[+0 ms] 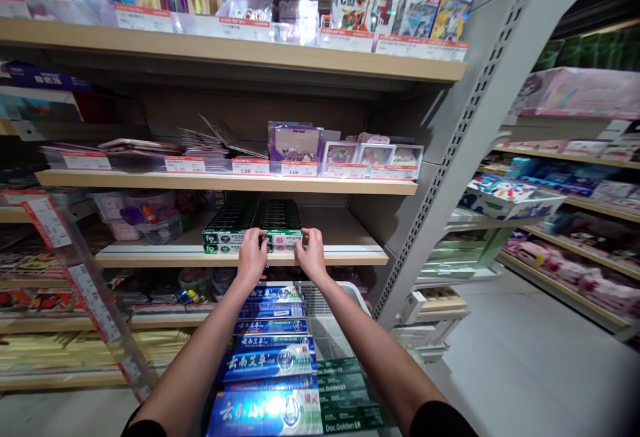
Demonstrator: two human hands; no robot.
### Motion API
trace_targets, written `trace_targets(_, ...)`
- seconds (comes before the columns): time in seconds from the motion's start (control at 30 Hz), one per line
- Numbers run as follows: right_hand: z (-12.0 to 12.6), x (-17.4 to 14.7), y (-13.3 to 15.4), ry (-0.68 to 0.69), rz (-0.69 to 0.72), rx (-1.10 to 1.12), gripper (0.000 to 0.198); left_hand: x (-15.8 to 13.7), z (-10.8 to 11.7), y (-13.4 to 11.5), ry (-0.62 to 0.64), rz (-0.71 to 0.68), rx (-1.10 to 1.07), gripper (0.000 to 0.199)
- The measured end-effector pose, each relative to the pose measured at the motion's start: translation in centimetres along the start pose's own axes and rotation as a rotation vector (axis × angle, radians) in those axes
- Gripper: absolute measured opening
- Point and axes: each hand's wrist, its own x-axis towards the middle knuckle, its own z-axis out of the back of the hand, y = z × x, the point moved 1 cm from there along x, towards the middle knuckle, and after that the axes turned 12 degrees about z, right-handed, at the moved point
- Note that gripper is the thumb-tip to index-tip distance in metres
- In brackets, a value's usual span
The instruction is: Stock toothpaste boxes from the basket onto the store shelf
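My left hand (252,254) and my right hand (312,253) reach to a low shelf and grip the two ends of a green and white toothpaste box (286,240) at the front of a row. Fingers of both hands bend around its edges, and it rests level on another box. To its left, touching the row, is a matching stack of green toothpaste boxes (220,240). Below my forearms a white plastic basket (357,295) holds several blue toothpaste boxes (270,360). More green Doc.Golden boxes (345,397) lie in it at the right.
The shelf edge (350,259) runs just under my wrists, with another shelf (320,185) close above. A grey slotted upright (450,137) stands at the right, beside an aisle floor (510,343). Clear tubs (155,217) sit left of the green boxes.
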Motion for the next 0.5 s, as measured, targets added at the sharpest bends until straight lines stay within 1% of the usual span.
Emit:
trace_targets(0.07,-0.3,-0.1,-0.1,0.001,0.002,-0.006,0.026,0.0,-0.2,-0.1,0.009,0.001,0.025,0.012)
trace_targets(0.23,-1.1,0.5,-0.7,0.015,-0.063,0.025,0.027,0.4,-0.8,-0.3,0.018,0.035,0.09,0.011)
trace_targets(0.5,-1.7,1.4,-1.8,0.042,-0.094,-0.066,0.025,1.1,-1.8,-0.6,0.02,0.066,0.217,0.013)
